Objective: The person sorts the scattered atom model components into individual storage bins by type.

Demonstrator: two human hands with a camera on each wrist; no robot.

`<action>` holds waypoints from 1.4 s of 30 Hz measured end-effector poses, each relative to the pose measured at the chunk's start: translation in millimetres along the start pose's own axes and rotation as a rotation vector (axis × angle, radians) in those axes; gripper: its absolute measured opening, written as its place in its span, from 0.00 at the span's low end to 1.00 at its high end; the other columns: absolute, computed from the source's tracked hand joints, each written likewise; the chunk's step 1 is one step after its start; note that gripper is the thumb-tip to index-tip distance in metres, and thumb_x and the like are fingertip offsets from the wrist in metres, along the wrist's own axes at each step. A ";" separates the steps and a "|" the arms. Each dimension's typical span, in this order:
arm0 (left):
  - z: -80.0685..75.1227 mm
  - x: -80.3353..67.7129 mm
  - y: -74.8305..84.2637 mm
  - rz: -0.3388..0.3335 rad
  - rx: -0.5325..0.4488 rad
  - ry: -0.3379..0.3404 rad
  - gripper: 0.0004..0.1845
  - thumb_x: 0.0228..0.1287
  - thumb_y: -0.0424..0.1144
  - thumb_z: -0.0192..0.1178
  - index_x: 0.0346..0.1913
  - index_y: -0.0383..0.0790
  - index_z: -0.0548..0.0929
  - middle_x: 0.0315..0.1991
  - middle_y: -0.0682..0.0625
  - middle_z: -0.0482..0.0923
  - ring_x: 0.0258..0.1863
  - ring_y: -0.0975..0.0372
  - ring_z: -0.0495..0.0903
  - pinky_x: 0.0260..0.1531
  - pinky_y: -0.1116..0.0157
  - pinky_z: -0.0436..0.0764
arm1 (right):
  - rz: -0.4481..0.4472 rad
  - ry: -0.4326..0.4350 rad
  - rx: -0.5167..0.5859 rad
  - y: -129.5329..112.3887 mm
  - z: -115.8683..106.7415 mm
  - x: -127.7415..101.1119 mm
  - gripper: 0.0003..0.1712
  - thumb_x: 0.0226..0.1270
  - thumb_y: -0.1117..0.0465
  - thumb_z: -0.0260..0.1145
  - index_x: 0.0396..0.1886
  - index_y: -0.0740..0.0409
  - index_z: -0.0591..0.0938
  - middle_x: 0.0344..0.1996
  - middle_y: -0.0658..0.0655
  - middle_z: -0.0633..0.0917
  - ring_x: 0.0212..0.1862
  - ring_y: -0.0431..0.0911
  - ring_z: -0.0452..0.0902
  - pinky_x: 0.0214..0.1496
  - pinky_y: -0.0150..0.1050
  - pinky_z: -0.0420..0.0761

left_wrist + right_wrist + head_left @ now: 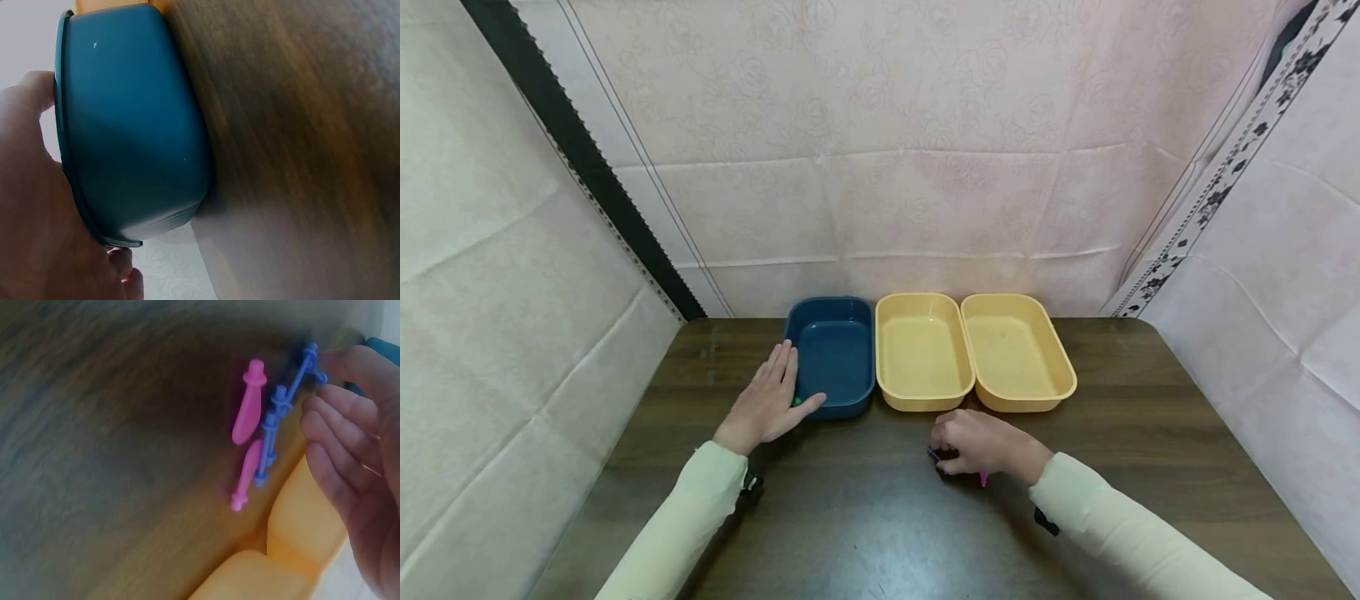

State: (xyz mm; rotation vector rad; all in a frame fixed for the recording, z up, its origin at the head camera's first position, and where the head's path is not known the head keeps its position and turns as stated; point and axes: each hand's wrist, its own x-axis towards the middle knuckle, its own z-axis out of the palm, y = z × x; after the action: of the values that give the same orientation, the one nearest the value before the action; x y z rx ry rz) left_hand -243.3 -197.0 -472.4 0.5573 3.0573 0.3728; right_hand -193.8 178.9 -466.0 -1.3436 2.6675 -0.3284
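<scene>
My left hand (772,396) lies flat with straight fingers against the left side of a dark blue tray (835,354), the thumb at its near rim. The left wrist view shows the palm (28,206) against that tray's rim (131,125). My right hand (973,442) is curled over small plastic pieces on the table in front of the yellow trays. In the right wrist view two pink pieces (250,409) and a blue jointed piece (278,415) lie on the wood. The loosely curled fingers (337,425) sit just beside them, one fingertip at the blue piece's end.
Two yellow trays (922,354) (1017,350) stand side by side to the right of the blue one, at the back of the dark wooden table (880,517). Pale cloth walls close in the back and both sides.
</scene>
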 end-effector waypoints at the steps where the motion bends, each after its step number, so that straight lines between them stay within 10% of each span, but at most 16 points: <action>1: 0.2 -0.2 -0.2 0.000 0.000 0.001 0.58 0.74 0.72 0.49 0.84 0.28 0.45 0.87 0.34 0.39 0.87 0.40 0.41 0.84 0.40 0.53 | 0.003 -0.001 0.006 -0.2 1.2 0.8 0.06 0.64 0.61 0.77 0.31 0.55 0.86 0.28 0.47 0.82 0.30 0.31 0.69 0.32 0.24 0.73; 14: 3.7 -2.2 -1.1 -0.009 0.002 -0.003 0.58 0.74 0.72 0.49 0.84 0.28 0.45 0.87 0.34 0.38 0.87 0.40 0.41 0.84 0.39 0.53 | -0.015 0.001 0.049 -0.6 3.2 7.4 0.10 0.55 0.69 0.74 0.27 0.51 0.82 0.26 0.44 0.79 0.28 0.29 0.68 0.28 0.21 0.71; 42: 2.5 0.3 -2.0 0.002 0.006 0.007 0.58 0.74 0.72 0.49 0.84 0.28 0.45 0.87 0.34 0.38 0.87 0.40 0.41 0.84 0.40 0.52 | -0.020 0.082 -0.079 0.8 -75.6 18.6 0.05 0.57 0.67 0.74 0.33 0.54 0.87 0.33 0.47 0.86 0.35 0.36 0.80 0.40 0.31 0.85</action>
State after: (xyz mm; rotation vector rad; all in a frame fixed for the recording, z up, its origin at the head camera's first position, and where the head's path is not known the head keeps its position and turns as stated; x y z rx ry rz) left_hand -244.2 -198.2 -475.3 0.5608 3.0653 0.3669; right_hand -222.0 174.3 -393.6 -1.4090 2.7632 -0.2889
